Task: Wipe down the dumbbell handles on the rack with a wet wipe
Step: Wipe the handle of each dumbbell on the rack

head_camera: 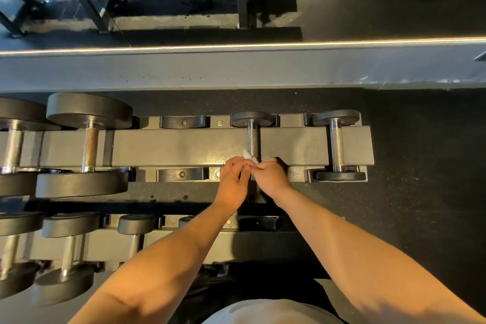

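White wet wipe (248, 156) pinched in grip of both hands, L (234, 179) & R (269, 174), at dumbbell handle (253, 139) on rack (184, 147).

A small white wet wipe (248, 154) is seen against a silver handle (253, 141) with a fine cross-hatched knurl pattern. The same silver knurling is shown on the right dumbbell's handle (337, 148). The dumbbell heads (89, 110) are matte black. The rack (184, 148) is painted dark grey, with brass-coloured bolts (220, 122) set in it. The floor (420, 166) is black with pale speckles. A far ledge (236, 68) is grey, edged by a warm yellow-white strip of light (236, 46).
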`<control>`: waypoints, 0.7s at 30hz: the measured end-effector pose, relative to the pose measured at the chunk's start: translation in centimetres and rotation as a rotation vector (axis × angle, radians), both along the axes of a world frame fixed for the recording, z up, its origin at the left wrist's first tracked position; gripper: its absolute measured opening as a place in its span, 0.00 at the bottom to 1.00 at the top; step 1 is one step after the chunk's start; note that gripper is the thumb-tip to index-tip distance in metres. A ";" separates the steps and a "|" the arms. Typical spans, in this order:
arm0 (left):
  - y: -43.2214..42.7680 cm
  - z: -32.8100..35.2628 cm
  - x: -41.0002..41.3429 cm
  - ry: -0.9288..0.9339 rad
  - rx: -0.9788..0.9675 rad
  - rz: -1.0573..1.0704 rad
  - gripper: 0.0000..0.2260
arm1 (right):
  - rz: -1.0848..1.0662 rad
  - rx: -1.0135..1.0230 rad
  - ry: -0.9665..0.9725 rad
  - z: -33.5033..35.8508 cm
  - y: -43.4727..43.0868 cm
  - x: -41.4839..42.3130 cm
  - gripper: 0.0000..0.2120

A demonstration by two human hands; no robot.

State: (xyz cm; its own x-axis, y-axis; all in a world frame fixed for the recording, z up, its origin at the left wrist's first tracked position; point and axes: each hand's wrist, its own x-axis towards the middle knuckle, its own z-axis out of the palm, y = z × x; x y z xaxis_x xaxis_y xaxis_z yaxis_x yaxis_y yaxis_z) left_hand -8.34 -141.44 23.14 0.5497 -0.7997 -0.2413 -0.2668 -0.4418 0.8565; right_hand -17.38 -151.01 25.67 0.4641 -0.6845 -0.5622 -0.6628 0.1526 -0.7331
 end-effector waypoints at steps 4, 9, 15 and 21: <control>-0.1 0.7 0.6 -0.088 0.095 -0.036 0.12 | -0.004 0.063 -0.061 -0.1 0.1 0.1 0.14; -0.9 2.6 0.7 -0.011 0.285 0.014 0.14 | -0.197 0.134 -0.233 -0.9 0.6 -0.6 0.10; -3.4 2.7 1.7 0.135 0.525 -0.068 0.19 | -0.311 0.120 -0.249 -1.8 0.7 -0.3 0.18; -6.0 2.6 1.6 0.284 0.609 -0.109 0.17 | -0.374 0.077 -0.205 -2.4 -0.1 -1.0 0.17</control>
State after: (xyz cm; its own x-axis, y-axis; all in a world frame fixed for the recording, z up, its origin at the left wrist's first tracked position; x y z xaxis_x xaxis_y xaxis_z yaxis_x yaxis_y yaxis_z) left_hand -6.71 -147.40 25.76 0.3230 -0.5227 -0.7890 -0.1388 -0.8508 0.5068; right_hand -18.42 -151.07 23.32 0.2992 -0.7865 -0.5403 -0.3931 0.4144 -0.8208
